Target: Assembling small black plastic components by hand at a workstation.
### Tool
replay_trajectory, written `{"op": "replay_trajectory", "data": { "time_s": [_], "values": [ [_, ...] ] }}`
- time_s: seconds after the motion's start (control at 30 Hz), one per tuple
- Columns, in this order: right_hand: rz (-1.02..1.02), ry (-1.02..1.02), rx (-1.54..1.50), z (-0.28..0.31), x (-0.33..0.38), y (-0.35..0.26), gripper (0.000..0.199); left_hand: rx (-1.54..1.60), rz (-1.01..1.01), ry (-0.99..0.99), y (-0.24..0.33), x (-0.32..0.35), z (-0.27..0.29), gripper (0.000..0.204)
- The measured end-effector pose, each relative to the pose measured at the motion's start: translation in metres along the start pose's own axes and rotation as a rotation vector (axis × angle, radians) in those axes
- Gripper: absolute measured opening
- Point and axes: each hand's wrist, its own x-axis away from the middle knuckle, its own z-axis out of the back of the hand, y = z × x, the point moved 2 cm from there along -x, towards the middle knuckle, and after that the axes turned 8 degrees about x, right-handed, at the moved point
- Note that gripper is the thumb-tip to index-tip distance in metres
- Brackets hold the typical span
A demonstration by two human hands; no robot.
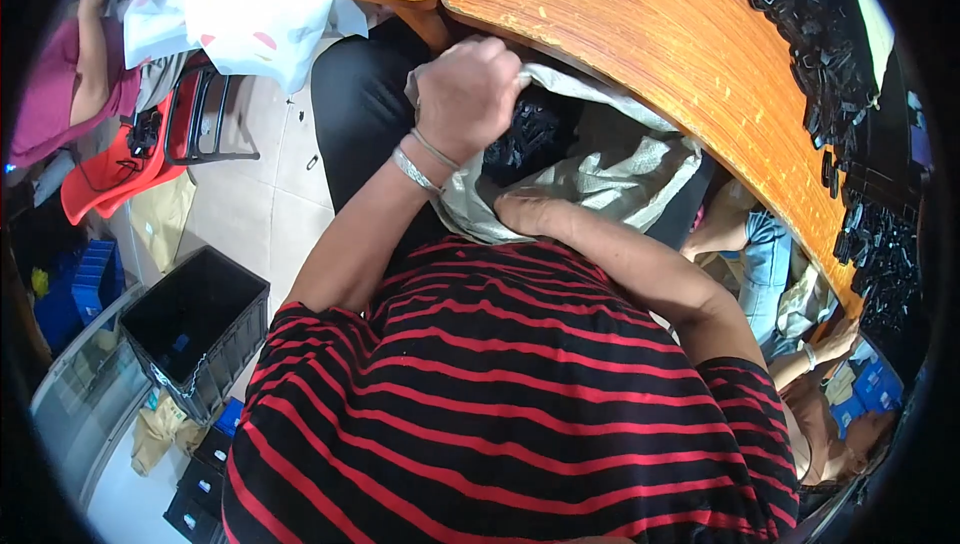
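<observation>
A pale woven sack (600, 184) lies gathered on my lap below the table edge, its mouth spread wide. Small black plastic pieces (530, 139) show inside it, in shadow. My left hand (468, 94), with a bracelet and a band at the wrist, is closed in a fist on the sack's upper left rim. Over the near rim reaches my right hand (528, 212), which dips into the opening. Its fingers are out of sight within the sack, so what they touch is hidden.
The wooden table (620, 44) curves ahead, with heaps of black plastic pieces (800, 44) along its far right side. At left stand a dark crate (200, 319) and a red chair (120, 179). A white plastic bag (260, 4) lies upper left. Other people sit at both sides.
</observation>
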Motion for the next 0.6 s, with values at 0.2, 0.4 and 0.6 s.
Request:
{"op": "replay_trajectory", "data": {
  "time_s": [0.2,0.4,0.6],
  "values": [
    [0.023,0.041,0.044,-0.001,0.002,0.001,0.035,0.049,0.011,0.078,-0.006,0.009,0.001,0.019],
    [0.063,0.143,0.008,-0.004,0.0,0.007,0.032,0.005,0.008,0.133,-0.021,0.021,0.011,0.02],
    [0.079,0.232,0.132,0.0,0.003,-0.008,0.029,-0.226,0.151,0.214,-0.045,0.045,0.045,0.023]
  ]
}}
